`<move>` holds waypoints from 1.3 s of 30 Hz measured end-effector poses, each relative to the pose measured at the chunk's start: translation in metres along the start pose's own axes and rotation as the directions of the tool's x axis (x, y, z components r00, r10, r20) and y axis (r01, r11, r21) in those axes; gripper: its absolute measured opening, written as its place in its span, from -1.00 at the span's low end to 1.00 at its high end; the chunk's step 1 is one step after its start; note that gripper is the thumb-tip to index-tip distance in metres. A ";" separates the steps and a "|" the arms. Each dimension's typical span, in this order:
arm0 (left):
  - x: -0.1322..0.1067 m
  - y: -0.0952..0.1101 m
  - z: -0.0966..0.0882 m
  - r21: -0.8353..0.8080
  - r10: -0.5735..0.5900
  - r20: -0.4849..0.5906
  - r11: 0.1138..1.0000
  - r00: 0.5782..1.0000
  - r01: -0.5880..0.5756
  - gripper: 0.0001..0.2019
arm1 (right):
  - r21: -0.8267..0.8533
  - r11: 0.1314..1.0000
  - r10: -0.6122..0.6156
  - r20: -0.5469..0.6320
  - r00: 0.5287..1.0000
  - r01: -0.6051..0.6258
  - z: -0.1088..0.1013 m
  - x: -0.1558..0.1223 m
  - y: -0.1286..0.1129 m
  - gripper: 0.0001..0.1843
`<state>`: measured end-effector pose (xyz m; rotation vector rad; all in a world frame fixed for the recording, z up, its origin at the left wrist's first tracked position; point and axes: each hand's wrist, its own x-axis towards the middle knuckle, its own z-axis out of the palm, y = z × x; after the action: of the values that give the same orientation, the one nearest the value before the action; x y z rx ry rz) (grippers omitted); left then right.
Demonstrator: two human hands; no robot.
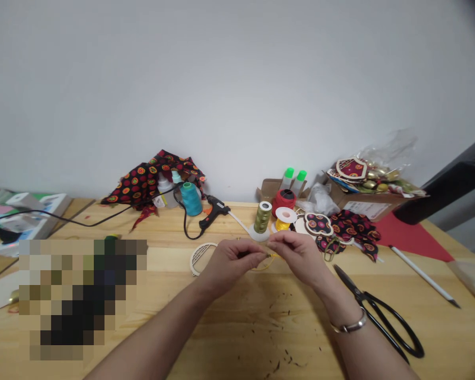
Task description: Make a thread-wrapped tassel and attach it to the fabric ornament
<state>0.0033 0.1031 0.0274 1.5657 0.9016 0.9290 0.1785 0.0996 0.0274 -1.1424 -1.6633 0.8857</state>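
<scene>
My left hand [233, 262] and my right hand [298, 258] meet over the middle of the table, fingertips pinched close together. Between them runs a thin yellow cord [276, 256], gripped by both hands; a curve of it hangs below the fingers. A tiny dark bit shows at the left fingertips, too small to name. Just behind the hands stand a white spool of yellow cord [283, 224] and an olive thread spool [263, 217]. Partly hidden by my left hand lies a round wooden frame with a lattice [198, 258].
Black scissors [374, 306] lie right of my right forearm, a white pencil [425, 277] beyond. A glue gun [214, 211] and teal thread cone [191, 199] stand back left. Patterned fabric [350, 224] and a full cardboard box [364, 206] occupy the back right. A pixelated patch covers the left.
</scene>
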 end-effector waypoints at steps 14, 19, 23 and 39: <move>0.004 -0.013 0.000 -0.211 -0.122 -0.222 0.975 0.967 0.075 -0.80 | 0.150 0.973 0.158 0.108 0.981 -0.174 0.011 -0.004 0.003 -0.74; 0.005 -0.013 0.001 -0.207 -0.133 -0.270 0.975 0.954 0.078 -0.81 | 0.148 0.982 0.104 0.106 0.989 -0.119 0.012 -0.005 0.000 -0.79; 0.005 -0.011 0.001 -0.194 -0.143 -0.307 0.977 0.941 0.085 -0.83 | 0.108 0.991 0.069 0.114 0.991 -0.081 0.013 -0.006 -0.001 -0.78; 0.004 -0.007 0.004 -0.105 -0.102 -0.382 0.992 0.918 0.067 -0.85 | 0.026 0.999 0.018 0.142 0.990 -0.022 0.016 -0.011 -0.003 -0.76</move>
<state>0.0083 0.1064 0.0201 1.2750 1.1767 1.2245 0.1648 0.0872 0.0217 -1.1010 -1.7511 1.0198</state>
